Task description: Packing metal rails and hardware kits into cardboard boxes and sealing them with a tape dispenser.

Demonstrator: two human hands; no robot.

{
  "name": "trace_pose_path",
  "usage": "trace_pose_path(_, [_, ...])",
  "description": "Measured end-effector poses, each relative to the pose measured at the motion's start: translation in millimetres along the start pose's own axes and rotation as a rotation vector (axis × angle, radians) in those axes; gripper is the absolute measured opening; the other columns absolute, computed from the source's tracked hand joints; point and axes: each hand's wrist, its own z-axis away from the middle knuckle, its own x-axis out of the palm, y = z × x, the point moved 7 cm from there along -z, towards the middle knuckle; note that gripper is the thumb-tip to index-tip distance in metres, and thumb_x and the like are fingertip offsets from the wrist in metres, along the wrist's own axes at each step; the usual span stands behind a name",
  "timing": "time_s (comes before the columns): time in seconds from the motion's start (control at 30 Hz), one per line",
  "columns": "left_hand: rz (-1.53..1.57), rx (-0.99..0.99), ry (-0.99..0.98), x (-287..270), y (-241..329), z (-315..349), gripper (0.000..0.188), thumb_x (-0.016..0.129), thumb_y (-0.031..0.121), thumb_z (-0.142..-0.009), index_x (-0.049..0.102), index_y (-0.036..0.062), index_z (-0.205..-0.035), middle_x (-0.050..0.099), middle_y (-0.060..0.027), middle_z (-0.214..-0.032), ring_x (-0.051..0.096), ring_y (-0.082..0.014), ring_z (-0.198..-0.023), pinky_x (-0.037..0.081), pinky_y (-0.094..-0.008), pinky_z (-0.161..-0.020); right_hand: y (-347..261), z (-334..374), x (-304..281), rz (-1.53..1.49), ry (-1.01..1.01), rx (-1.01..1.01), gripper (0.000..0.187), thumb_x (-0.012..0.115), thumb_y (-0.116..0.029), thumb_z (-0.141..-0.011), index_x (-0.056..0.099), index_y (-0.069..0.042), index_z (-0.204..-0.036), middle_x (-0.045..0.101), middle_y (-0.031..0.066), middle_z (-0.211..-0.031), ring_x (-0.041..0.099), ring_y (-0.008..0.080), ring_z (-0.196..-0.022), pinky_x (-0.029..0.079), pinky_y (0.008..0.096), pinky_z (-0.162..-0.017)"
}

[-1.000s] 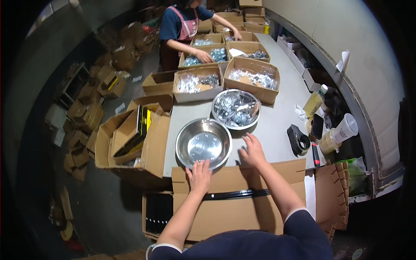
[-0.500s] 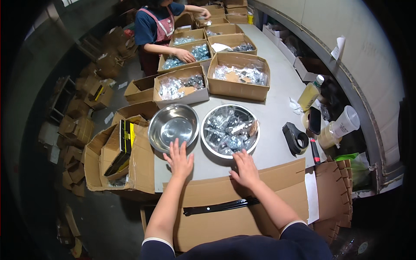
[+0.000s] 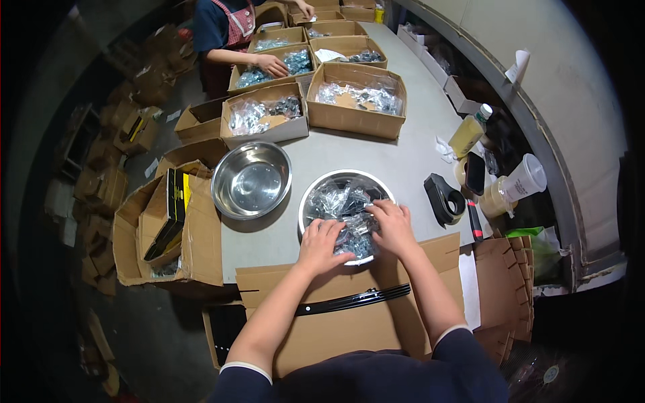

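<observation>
A steel bowl [image 3: 306, 201] heaped with small clear plastic bags [image 3: 346, 198] of dark parts stands in front of me. My left hand [image 3: 322, 248] rests at its near left rim, fingers stretched over the bags' edge. Over the bowl's right side lies my right hand [image 3: 394, 228], its fingers apart and slightly bent, touching the bags. Neither hand visibly grips anything. To the left is a second steel bowl [image 3: 252, 180] with a bare shiny inside. A long black metal strip [image 3: 353, 301], like a slide rail, lies on flat cardboard [image 3: 349, 336] between my forearms.
Open cardboard boxes of bagged parts, one box [image 3: 356, 121] nearest, line the table's far side. A co-worker's hand [image 3: 272, 65] reaches into one. A tape dispenser [image 3: 443, 199], bottle [image 3: 470, 131], phone [image 3: 475, 173] and cup [image 3: 524, 178] stand right. A carton [image 3: 201, 235] sits left.
My left hand has moved right from the shiny bowl to the filled one. My right hand has moved forward onto the bags. The filled bowl sits nearer to me, and the view has shifted.
</observation>
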Motion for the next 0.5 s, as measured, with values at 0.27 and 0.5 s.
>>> trace_pose_path(0.27, [0.080,0.014,0.120,8,-16,3,0.031,0.072,0.024,-0.079,0.061,0.0068,-0.103,0.061,-0.0096,-0.113,0.051,-0.0335,-0.114,0.039,-0.0465,-0.099,24,5,-1,-0.351,0.070,0.187,0.017,0.062,-0.006,-0.083,0.061,-0.005,-0.100,0.067,0.0129,-0.089,0.065,0.0338,-0.086,0.051,0.0392,-0.077])
trace_pose_path(0.5, [0.068,-0.053,0.122,1,-15,-2,0.036,0.074,0.019,-0.074,0.060,0.0082,-0.106,0.059,-0.0111,-0.115,0.055,-0.0349,-0.106,0.045,-0.0453,-0.094,21,4,-12,-0.621,-0.039,0.459,0.017,0.060,-0.015,-0.088,0.061,0.000,-0.097,0.068,0.0178,-0.083,0.067,0.0310,-0.073,0.052,0.0362,-0.068])
